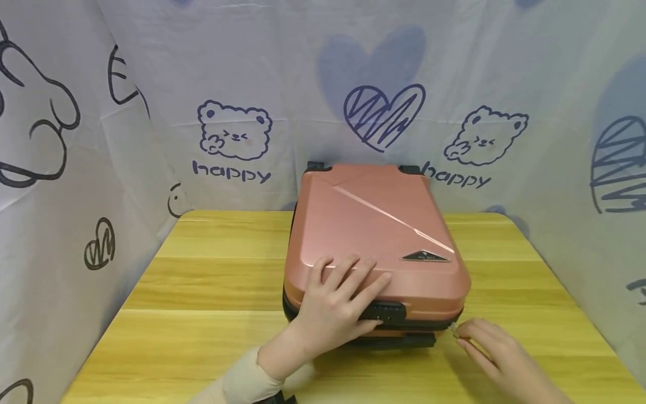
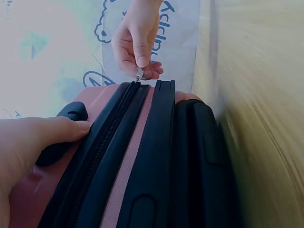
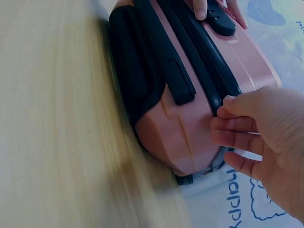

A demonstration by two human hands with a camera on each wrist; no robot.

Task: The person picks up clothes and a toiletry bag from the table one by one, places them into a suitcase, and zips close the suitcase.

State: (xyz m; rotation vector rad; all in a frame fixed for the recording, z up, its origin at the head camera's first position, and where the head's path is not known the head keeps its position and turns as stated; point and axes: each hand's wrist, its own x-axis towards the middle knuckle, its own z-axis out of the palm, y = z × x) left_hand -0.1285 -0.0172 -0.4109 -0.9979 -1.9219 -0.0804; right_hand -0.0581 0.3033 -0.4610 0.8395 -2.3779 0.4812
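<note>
A pink hard-shell suitcase [image 1: 373, 224] lies flat on the wooden table, its black zipper [image 2: 107, 142] running round the near side. My left hand [image 1: 335, 308] rests spread on the lid's near edge, its thumb beside the black combination lock [image 1: 388, 311]. At the near right corner, my right hand [image 1: 497, 350] pinches a metal zipper pull [image 2: 139, 74] between thumb and fingers. In the right wrist view those fingers are right at the zipper band, and the pull is hidden. Below the zipper sits a black carry handle [image 2: 154, 156].
The yellow wood-grain table [image 1: 212, 280] extends to both sides of the suitcase. A white cloth [image 1: 242, 67] printed with bears and hearts hangs behind and around it. Black wheels [image 1: 411, 169] at the suitcase's far end stand close to the cloth.
</note>
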